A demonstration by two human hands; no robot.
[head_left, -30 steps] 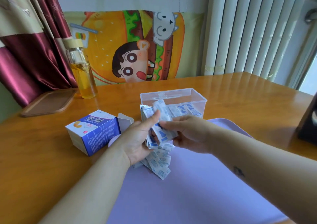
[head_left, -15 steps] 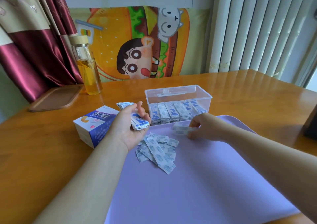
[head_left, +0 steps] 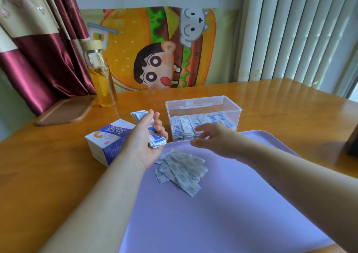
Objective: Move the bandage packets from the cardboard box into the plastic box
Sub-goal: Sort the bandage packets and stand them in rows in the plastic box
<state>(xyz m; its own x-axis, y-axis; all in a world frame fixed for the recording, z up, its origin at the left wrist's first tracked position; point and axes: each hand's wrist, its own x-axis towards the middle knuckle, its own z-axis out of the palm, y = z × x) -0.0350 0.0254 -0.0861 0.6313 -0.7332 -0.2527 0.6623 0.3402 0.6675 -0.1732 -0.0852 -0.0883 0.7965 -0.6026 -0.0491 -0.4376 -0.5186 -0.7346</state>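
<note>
Step in hand, as I judge it: transfer of bandage packets, partly done. A row of packets (head_left: 186, 126) stands on edge inside the plastic box (head_left: 205, 109). A loose pile (head_left: 182, 169) lies on the purple mat (head_left: 222, 214), at 6 o'clock from the plastic box. The left hand (head_left: 144, 140), palm up at 10 o'clock from the pile, has its fingers curled round a stack of packets (head_left: 157, 141). The right hand (head_left: 211, 138) hovers just in front of the plastic box, at 1 o'clock from the pile; it is blurred, its fingers appear loosely extended, and I can make out no packet in it. The cardboard box (head_left: 104, 142) lies on its side on the bench (head_left: 38, 175), at 9 o'clock from the left hand; I cannot see its contents.

Next move, by my reading: take packets from the left-hand stack with the right hand, square them, and stand them on edge in line with the row. Then clear the loose pile the same way
</note>
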